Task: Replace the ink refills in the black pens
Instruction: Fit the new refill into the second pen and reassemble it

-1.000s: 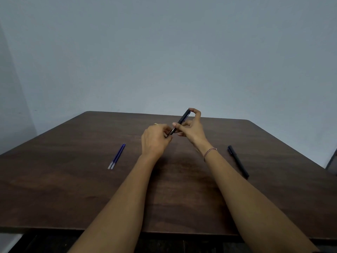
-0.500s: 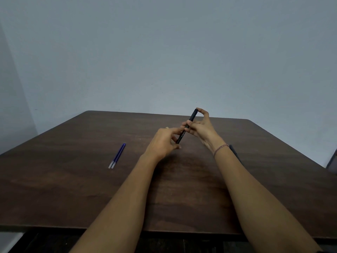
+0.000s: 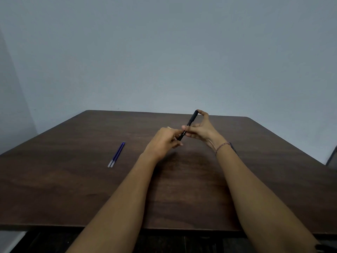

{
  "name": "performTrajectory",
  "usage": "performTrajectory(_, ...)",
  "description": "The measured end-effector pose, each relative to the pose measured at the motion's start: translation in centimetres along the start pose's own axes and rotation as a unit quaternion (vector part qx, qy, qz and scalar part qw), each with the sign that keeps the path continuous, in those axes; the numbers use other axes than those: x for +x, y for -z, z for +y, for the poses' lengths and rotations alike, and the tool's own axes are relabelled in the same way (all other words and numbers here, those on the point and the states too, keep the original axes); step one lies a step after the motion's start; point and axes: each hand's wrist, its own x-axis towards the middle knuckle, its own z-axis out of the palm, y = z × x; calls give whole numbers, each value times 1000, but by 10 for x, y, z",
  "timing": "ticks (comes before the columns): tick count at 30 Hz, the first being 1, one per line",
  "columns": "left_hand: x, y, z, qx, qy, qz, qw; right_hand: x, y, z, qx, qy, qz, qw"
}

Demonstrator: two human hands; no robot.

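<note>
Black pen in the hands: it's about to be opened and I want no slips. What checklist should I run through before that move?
1. Left hand grips the black pen at its lower end: ok.
2. Right hand holds its upper part: ok.
3. Pen held above the table: ok.
4. Two blue refills lying ready on the left: ok.
5. Barrel joint loosened: cannot tell.

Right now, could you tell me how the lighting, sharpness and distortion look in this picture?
Head view: dim, even light, no glare, a soft shadow on the table below the left hand and right hand. Head view: wide-angle stretch swells the near forearms. Head view: the black pen and blue refills look fairly sharp; the pen's print is unreadable.
</note>
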Motion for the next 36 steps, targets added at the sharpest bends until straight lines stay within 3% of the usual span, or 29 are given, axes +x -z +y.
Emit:
performTrajectory(4, 0, -1, 3, 8, -12, 3, 1000, 3, 4, -1, 57, -8, 9, 998)
performTrajectory(9, 0, -3, 4, 17, -29, 1, 999, 5, 10, -1, 52, -12, 11, 999)
performTrajectory(14, 0, -6, 8, -34, 0, 17, 999, 6, 7, -5, -6, 11, 38, 999)
performTrajectory(18, 2, -12, 25, 54, 5, 15, 998, 8, 9, -10, -116, 27, 88, 989)
performTrajectory(21, 2, -25, 44, 155, -1, 24, 988, 9, 13, -9, -233, 63, 127, 962)
performTrajectory(24, 1, -37, 61, 169, 7, 59, 984, 6, 24, -10, -344, 80, 148, 924)
performTrajectory(31, -4, -55, 93, 168, 78, 51, 981, -19, 66, -19, -499, -13, 177, 848)
performTrajectory(36, -5, -70, 113, 155, 103, 17, 982, -33, 88, -25, -550, -45, 174, 816)
